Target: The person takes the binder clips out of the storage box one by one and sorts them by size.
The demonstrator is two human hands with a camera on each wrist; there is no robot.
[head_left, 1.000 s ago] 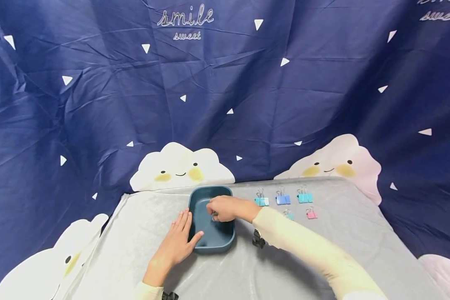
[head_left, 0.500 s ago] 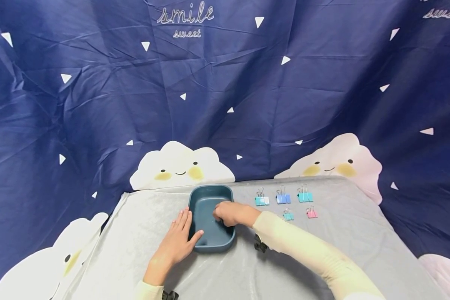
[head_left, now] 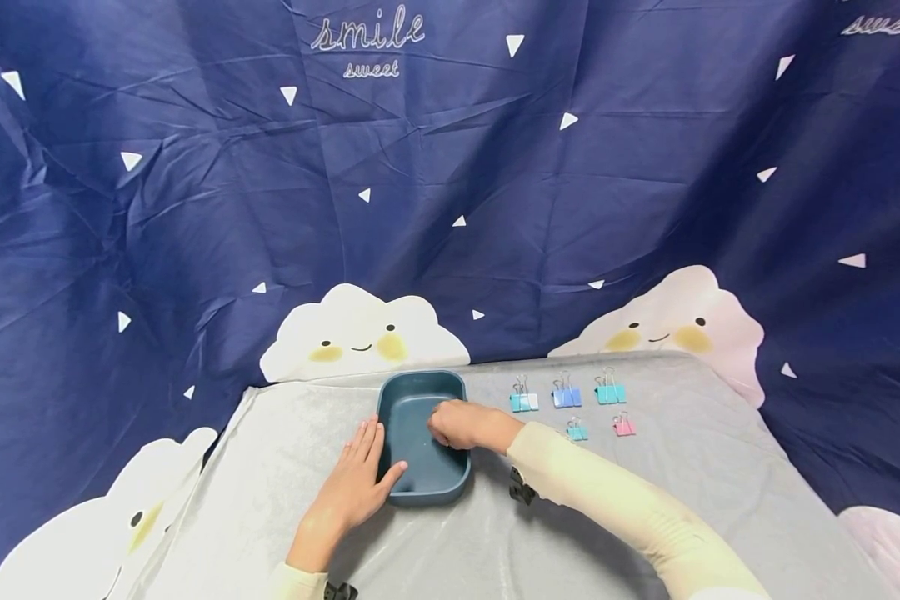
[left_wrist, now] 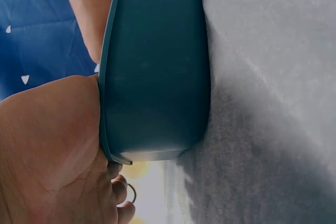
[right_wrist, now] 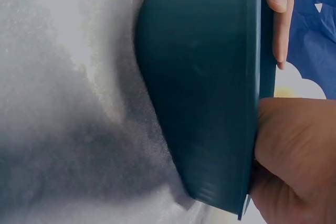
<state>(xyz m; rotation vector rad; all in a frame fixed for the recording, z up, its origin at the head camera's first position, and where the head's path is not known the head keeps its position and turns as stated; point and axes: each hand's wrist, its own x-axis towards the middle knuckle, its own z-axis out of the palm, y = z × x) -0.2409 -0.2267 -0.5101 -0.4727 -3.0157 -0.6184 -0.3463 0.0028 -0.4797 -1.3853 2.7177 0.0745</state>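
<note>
A dark teal open box (head_left: pixel 420 497) stands on the grey cloth in the middle of the head view. My left hand (head_left: pixel 351 487) rests on its left rim, with the fingers straight and the thumb spread over the near part. Over the right rim reaches my right hand (head_left: pixel 461 425), fingers curled and pointing down into the box. Whatever lies between those fingertips is hidden. In the left wrist view the palm (left_wrist: pixel 52 140) touches the box rim. The box wall (right_wrist: pixel 205 87) also hides the right fingertips from the right wrist camera.
Binder clips lie right of the box: a teal-and-white clip (head_left: pixel 524 402), a blue clip (head_left: pixel 567 397) and a teal clip (head_left: pixel 611 394) behind, a small teal clip (head_left: pixel 577 433) and a pink clip (head_left: pixel 624 427) nearer. A dark blue curtain (head_left: pixel 420 167) hangs behind the table.
My right hand has shifted slightly right and lower inside the box, then stayed there. The small teal clip its sleeve partly covered now shows. My left hand and the box have kept still.
</note>
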